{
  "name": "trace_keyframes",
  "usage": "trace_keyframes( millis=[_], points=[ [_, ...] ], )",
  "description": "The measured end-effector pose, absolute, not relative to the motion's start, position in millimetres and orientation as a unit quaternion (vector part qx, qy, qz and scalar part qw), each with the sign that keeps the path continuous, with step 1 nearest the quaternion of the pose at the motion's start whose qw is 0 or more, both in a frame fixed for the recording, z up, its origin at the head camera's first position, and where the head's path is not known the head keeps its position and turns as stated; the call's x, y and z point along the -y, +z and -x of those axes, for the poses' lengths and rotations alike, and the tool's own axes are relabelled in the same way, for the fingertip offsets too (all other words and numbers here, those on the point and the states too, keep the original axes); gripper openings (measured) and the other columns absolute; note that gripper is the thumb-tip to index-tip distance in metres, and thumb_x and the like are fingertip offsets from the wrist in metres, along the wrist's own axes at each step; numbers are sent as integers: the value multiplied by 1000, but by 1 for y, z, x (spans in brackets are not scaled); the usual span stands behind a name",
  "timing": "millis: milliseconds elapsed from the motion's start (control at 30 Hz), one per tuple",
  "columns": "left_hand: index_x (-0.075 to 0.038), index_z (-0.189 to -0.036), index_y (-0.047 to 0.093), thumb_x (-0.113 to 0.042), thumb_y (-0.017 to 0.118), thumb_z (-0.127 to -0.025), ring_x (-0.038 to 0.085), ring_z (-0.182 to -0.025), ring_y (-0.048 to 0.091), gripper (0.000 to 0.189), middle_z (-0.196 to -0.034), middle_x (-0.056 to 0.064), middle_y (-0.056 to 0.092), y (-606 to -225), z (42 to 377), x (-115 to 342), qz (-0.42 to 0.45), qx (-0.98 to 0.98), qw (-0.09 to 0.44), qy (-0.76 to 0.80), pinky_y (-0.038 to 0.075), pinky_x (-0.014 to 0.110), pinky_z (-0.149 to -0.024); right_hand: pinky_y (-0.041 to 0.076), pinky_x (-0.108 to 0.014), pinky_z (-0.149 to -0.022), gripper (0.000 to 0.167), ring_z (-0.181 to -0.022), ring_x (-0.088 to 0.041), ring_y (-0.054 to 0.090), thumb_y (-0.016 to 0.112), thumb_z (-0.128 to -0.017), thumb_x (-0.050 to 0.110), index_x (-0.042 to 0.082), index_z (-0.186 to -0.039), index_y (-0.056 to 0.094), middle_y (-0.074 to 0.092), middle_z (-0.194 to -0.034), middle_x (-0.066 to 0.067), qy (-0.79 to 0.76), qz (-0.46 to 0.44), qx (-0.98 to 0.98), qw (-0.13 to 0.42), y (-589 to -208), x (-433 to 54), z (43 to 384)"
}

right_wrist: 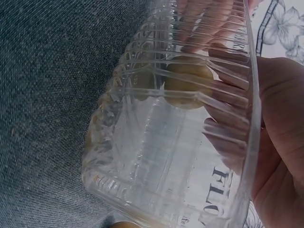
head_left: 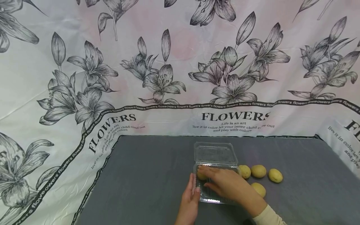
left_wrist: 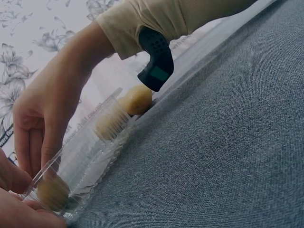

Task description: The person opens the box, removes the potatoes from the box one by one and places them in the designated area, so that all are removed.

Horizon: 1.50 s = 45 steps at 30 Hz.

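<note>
A clear plastic clamshell container (head_left: 207,198) rests on the grey cloth, its hinged lid (head_left: 215,153) thrown back. My left hand (head_left: 189,201) grips the container's left wall, thumb at the rim and fingers outside. Reaching down into the box from the right, my right hand (head_left: 229,184) holds a yellow lemon (left_wrist: 53,194) at the back left corner. Its fingertips lie over the fruit, which partly hides beneath them in the head view. Through the ribbed wall in the right wrist view, the lemon (right_wrist: 189,83) shows against the fingers.
Right of the container lie several loose lemons: one lemon (head_left: 244,171) close by its wall, another (head_left: 258,171) beside that, one (head_left: 275,175) farther right and one (head_left: 258,189) nearer, partly behind the right forearm. A flower-printed curtain (head_left: 168,122) hangs behind the table.
</note>
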<state>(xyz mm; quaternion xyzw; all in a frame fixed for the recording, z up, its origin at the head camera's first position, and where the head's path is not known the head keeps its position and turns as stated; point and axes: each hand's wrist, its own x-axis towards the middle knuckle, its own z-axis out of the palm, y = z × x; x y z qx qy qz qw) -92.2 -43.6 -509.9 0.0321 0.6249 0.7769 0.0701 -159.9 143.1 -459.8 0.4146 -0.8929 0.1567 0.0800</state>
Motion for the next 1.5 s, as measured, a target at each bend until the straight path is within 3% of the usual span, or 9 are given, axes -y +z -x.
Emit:
trace_keyframes(
  millis=[133, 400, 567, 667, 800, 933, 1200, 1500],
  points=[
    [9, -165, 7, -6, 43, -113, 42, -160, 1, 65, -172, 28, 4, -510, 92, 43, -29, -625, 73, 777, 8, 53, -126, 64, -40, -78, 52, -101, -24, 77, 82, -94, 22, 10, -143, 66, 70, -140, -8, 153, -409, 896, 75, -459, -143, 158],
    [9, -165, 8, -7, 44, -113, 41, -160, 1, 65, -172, 27, 5, -511, 91, 43, -42, -627, 61, 776, 8, 42, -124, 64, -41, -79, 51, -102, -24, 77, 81, -95, 24, 10, -142, 66, 70, -140, -7, 144, -397, 904, 64, -459, -144, 158],
    [9, -165, 7, -8, 44, -113, 41, -160, -1, 66, -172, 28, 4, -512, 90, 44, -44, -622, 60, 780, 14, 15, -119, 64, -41, -81, 49, -100, -23, 77, 81, -95, 24, 9, -140, 67, 74, -133, -6, 143, -401, 902, 73, -460, -143, 159],
    [9, -165, 7, -7, 44, -113, 41, -160, -1, 65, -173, 27, 4, -512, 90, 45, -43, -620, 63, 781, 16, 6, -112, 64, -39, -75, 48, -93, -21, 77, 82, -95, 23, 10, -138, 68, 78, -123, -5, 148, -404, 900, 73, -459, -141, 160],
    [10, -164, 6, -6, 43, -113, 41, -159, -1, 65, -172, 28, 3, -513, 91, 46, -46, -617, 69, 783, 12, 24, -121, 62, -36, -67, 44, -82, -16, 76, 83, -93, 21, 11, -134, 68, 80, -107, -2, 166, -402, 898, 64, -457, -139, 162],
    [11, -164, 4, -5, 41, -113, 42, -159, -3, 65, -171, 29, 0, -513, 92, 46, -57, -615, 70, 784, 6, 41, -122, 60, -34, -66, 39, -79, -12, 73, 84, -92, 20, 13, -128, 69, 77, -98, 3, 173, -399, 898, 65, -455, -136, 164],
    [9, -165, 4, -8, 42, -114, 41, -160, -1, 66, -172, 28, 2, -513, 91, 46, -56, -614, 72, 784, 9, 38, -124, 56, -33, -59, 35, -70, -13, 70, 88, -88, 21, 12, -118, 72, 75, -87, 4, 163, -379, 907, 82, -452, -132, 165],
    [8, -165, 4, -6, 40, -114, 40, -160, 1, 65, -172, 27, 5, -512, 91, 47, -51, -614, 75, 784, 7, 49, -125, 57, -36, -60, 36, -70, -16, 71, 91, -84, 22, 10, -113, 74, 75, -86, 2, 140, -357, 920, 83, -449, -129, 163]
  ],
)
